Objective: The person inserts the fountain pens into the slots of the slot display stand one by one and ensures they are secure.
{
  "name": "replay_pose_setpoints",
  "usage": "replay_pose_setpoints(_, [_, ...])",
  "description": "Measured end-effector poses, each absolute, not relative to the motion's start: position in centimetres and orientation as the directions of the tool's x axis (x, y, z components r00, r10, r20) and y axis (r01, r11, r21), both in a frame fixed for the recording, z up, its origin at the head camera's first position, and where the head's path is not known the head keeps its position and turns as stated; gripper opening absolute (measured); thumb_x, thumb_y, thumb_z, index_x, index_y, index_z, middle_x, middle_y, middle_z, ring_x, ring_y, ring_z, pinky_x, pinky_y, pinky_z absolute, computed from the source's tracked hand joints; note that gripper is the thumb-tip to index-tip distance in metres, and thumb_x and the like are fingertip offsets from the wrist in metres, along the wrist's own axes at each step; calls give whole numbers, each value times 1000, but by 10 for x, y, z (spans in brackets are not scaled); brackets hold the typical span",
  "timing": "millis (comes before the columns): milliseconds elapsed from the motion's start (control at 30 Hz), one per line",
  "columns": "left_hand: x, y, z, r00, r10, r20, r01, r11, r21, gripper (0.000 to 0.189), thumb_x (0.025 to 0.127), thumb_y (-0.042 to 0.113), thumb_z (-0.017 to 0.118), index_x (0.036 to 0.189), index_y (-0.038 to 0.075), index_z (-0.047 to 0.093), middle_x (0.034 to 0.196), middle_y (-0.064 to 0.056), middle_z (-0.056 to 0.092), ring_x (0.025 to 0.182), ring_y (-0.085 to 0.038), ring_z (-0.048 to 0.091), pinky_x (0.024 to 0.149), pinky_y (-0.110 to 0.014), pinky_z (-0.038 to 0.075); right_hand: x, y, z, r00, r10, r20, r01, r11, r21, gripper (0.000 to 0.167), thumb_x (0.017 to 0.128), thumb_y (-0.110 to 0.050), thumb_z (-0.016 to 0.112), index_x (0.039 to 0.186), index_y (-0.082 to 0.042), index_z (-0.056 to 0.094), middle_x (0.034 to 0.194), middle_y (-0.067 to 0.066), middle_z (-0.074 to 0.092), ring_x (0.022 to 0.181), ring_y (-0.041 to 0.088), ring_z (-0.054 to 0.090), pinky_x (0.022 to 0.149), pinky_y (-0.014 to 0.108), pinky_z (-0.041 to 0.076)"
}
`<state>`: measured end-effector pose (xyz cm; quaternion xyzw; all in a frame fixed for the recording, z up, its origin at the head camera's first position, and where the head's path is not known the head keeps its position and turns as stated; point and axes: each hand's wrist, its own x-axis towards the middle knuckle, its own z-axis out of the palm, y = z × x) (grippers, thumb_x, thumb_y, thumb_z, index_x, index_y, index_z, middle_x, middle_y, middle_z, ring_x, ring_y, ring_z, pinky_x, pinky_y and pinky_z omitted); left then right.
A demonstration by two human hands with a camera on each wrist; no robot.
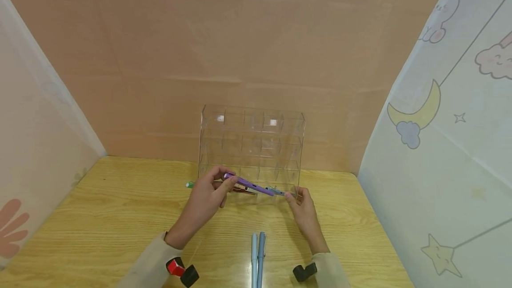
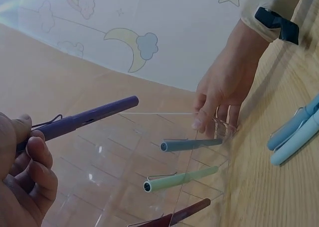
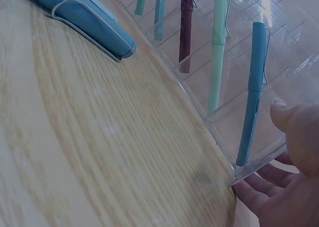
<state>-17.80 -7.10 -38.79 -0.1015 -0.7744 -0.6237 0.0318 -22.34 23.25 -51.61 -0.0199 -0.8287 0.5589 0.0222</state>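
My left hand (image 1: 204,197) pinches a purple clip pen (image 1: 258,187) between thumb and fingers, tilted in front of a clear tiered pen rack (image 1: 251,133). With its thumb toward the front and its fingers behind the side wall, my right hand (image 1: 307,219) grips the rack's lower right corner. Several capped pens stand in the bottom row. In the right wrist view these include a blue pen (image 3: 251,87) nearest that hand, a light green pen (image 3: 216,53) and a dark red pen (image 3: 186,33). The upper tiers hold no pens.
A light blue pen (image 1: 254,252) and a darker blue pen (image 1: 261,252) lie side by side on the wooden table (image 1: 132,217), between the forearms. An orange-brown cloth (image 1: 248,48) hangs behind the rack. Patterned white sheets (image 1: 472,154) flank both sides.
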Motion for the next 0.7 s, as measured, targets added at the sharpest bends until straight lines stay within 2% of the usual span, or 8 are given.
replay_pose_setpoints(67, [-182, -69, -387, -976, 115, 184, 204, 192, 960, 17, 107, 25, 66, 119, 13, 66, 102, -10, 70, 52, -8, 48, 47, -22, 39, -224, 233, -516, -998, 59, 11, 12, 374, -927, 63, 108, -42, 62, 148, 2, 42, 155, 31, 48, 146, 56, 48, 117, 65, 46])
replay_pose_setpoints(500, [-205, -59, -379, -967, 102, 233, 249, 190, 950, 17, 107, 25, 66, 116, 11, 66, 93, -12, 69, 52, -13, 53, 47, -22, 41, -225, 231, -515, -998, 55, 14, 7, 369, -929, 65, 107, -44, 64, 149, 2, 42, 156, 29, 48, 146, 53, 49, 117, 63, 46])
replay_pose_setpoints(600, [-209, -56, -376, -965, 109, 238, 255, 185, 949, 16, 108, 25, 65, 117, 11, 66, 93, -11, 70, 54, -23, 56, 47, -22, 42, -223, 232, -514, -999, 52, 14, 7, 370, -929, 65, 107, -44, 63, 149, 2, 42, 156, 28, 48, 146, 53, 49, 117, 64, 46])
replay_pose_setpoints(700, [-212, -52, -373, -963, 119, 241, 261, 190, 947, 16, 109, 24, 63, 119, 12, 65, 95, -10, 71, 59, -36, 59, 48, -28, 47, -222, 233, -514, -999, 49, 11, 8, 369, -929, 65, 107, -44, 63, 148, 1, 42, 156, 28, 48, 147, 53, 48, 118, 64, 45])
